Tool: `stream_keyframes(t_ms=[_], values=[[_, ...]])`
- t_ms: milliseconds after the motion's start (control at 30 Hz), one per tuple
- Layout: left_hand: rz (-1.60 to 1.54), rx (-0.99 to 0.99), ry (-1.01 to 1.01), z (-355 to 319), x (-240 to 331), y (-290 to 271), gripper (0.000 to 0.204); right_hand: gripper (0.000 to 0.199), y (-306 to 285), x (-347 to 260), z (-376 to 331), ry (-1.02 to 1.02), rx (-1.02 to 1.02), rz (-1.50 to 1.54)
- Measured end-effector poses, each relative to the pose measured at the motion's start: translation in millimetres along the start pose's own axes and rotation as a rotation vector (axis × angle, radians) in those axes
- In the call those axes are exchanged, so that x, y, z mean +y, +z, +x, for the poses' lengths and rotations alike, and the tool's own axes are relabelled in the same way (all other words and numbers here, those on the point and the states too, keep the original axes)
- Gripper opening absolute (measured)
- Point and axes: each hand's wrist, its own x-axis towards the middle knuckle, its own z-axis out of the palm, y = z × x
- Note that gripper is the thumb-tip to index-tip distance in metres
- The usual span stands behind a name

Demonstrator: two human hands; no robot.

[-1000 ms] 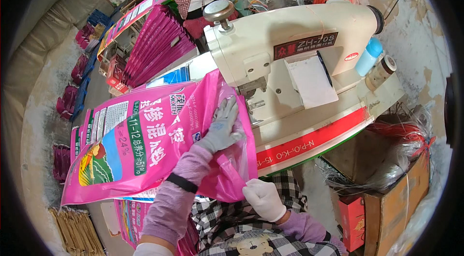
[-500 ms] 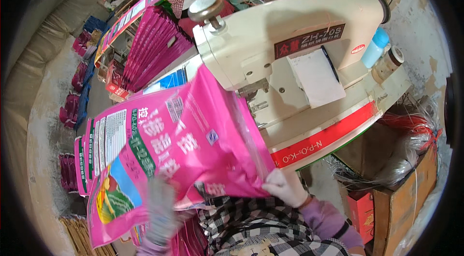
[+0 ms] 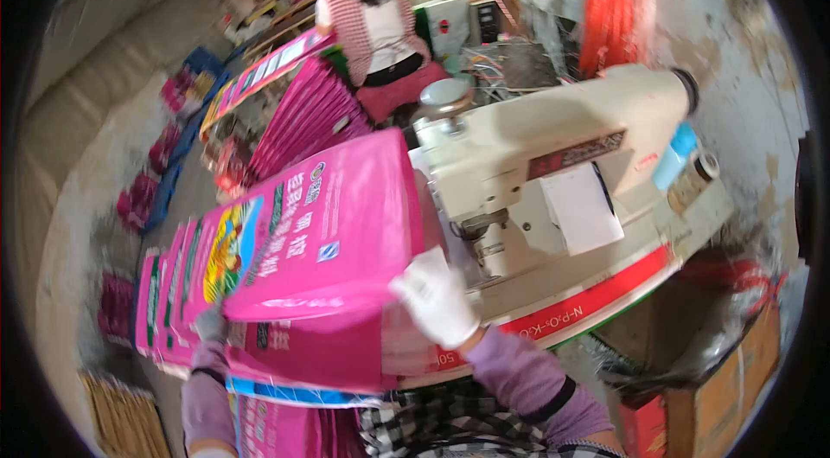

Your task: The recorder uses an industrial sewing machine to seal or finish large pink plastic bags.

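A pink printed bag [image 3: 363,198] lies flat on a stack of similar pink bags [image 3: 311,358], left of a cream sewing machine [image 3: 553,155]. At the bag's near left corner, beside its colourful picture, my left hand [image 3: 212,324] in a grey glove is closed on the edge. My right hand [image 3: 437,298], in a white glove, pinches the near right edge close to the machine's needle area; motion blurs its fingertips. Part of the bag's right side lies beside the machine head. Purple sleeves cover both my forearms.
A white paper pad [image 3: 581,207] hangs on the machine, with a light blue bottle [image 3: 674,155] and a thread spool [image 3: 696,181] behind. A cardboard box [image 3: 735,371] stands at the right. Beyond more pink bags [image 3: 311,116], a person [image 3: 380,34] sits facing away.
The bag has shifted and now lies flatter on the stack, with a different printed face up. Both hands have moved along its near edge, and the view has tilted up.
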Motion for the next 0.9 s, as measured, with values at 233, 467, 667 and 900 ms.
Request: stream_keyframes(t_ms=[233,467,667,900], values=[[-2.203,0.189,-0.776,-132.9,4.6,11.0,0.063,0.025,20.5,-50.6,67.0,0.217,-0.498,0.045],[-2.155,0.192,-0.809,-302.4,239.3,-74.7,0.05,0.061,132.2,137.7,-4.9,-0.055,-0.439,-0.207],[-2.215,0.109,-1.156,-317.5,152.2,-128.9,0.032,0.04,125.5,26.5,2.3,0.279,-0.493,-0.172],[-1.643,0.691,-1.105,-466.3,6.9,-114.2,0.019,0.034,259.9,-101.6,-25.0,-0.28,-0.717,0.073]])
